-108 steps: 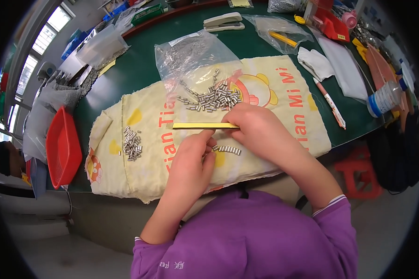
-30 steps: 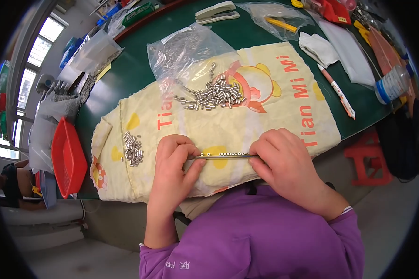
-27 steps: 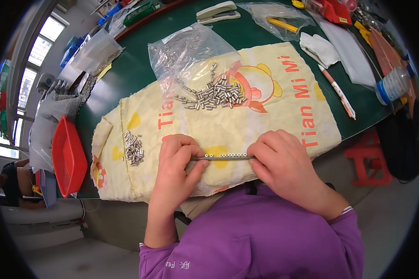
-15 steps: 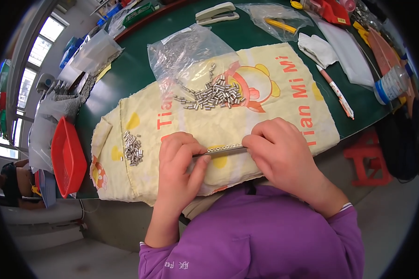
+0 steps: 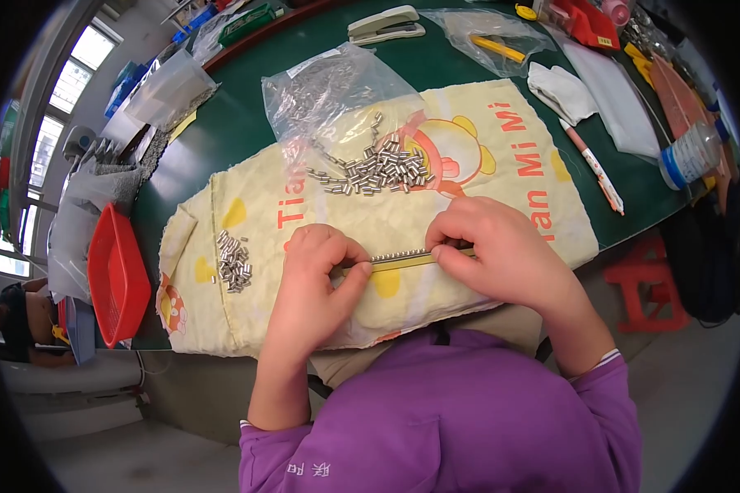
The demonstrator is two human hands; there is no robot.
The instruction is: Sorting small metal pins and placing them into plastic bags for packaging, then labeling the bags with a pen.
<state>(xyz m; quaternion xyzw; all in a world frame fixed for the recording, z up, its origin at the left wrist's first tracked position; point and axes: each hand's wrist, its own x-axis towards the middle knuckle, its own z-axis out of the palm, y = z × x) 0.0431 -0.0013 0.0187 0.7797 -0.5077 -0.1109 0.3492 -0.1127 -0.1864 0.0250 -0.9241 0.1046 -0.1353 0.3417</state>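
Between my two hands is a narrow metal strip (image 5: 401, 262) with a row of small metal sleeves along its upper edge. My left hand (image 5: 316, 275) pinches its left end between thumb and fingers. My right hand (image 5: 495, 251) grips the right end the same way; both ends are partly hidden by fingers. Under them lies a pale yellow printed cloth (image 5: 321, 218). A heap of short silvery metal sleeves (image 5: 385, 170) lies beyond my hands, at the mouth of a clear plastic bag (image 5: 337, 86) holding more. A smaller pile of sleeves (image 5: 235, 264) sits left of my left hand.
A red plastic basket (image 5: 119, 275) stands at the left table edge. Across the green table (image 5: 247, 107) are a stapler (image 5: 386, 25), a bag with a yellow tool (image 5: 498, 48), a white cloth (image 5: 561, 92), a pen (image 5: 594, 168) and a clear bottle (image 5: 695, 154). A red stool (image 5: 645, 283) stands at right.
Both hands have turned the strip, so its long plain side now shows instead of the sleeves' open ends. My right hand has shifted slightly up; the piles have stayed put.
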